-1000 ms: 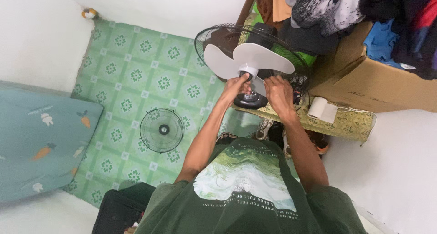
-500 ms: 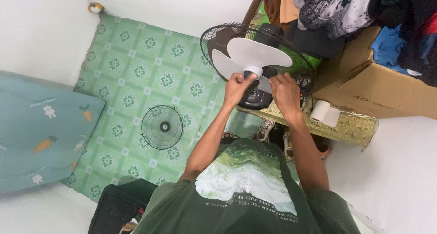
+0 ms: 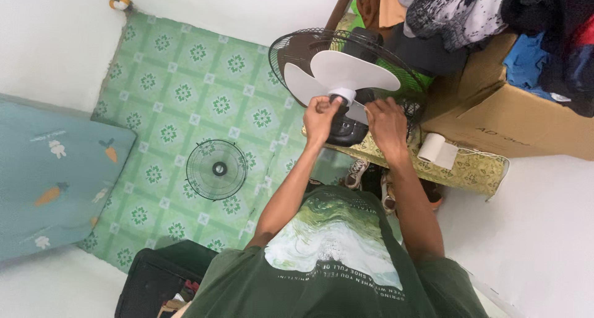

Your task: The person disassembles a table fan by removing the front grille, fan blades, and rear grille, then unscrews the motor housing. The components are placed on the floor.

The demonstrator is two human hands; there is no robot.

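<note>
Hands meet at the hub of a white fan blade (image 3: 346,77), seen from above over the person's green printed shirt. The left hand (image 3: 322,116) has its grip closed around the small hub piece under the blade. The right hand (image 3: 387,121) rests beside it with fingers curled at the hub's other side; whether its grip is clamped on anything cannot be told. The blade sits inside the fan's black rear grille (image 3: 297,52), on a dark round motor housing (image 3: 346,132), and the fan stands on a low counter (image 3: 470,166) covered in a yellow-green patterned cloth.

Just right of the hands, a roll of white tissue (image 3: 436,150) lies on the same cloth. Behind it, a brown cardboard box (image 3: 507,117) carries a heap of clothes (image 3: 470,12) in black, grey and blue, piled close against the fan's far side. Shoes (image 3: 357,172) show under the counter's edge.

Well apart, on the green floral floor mat (image 3: 185,89), lies the loose black front grille (image 3: 217,169), flat and round. A teal mattress (image 3: 49,169) with carrot prints fills the left edge, and a black bag (image 3: 158,281) sits open at the bottom.
</note>
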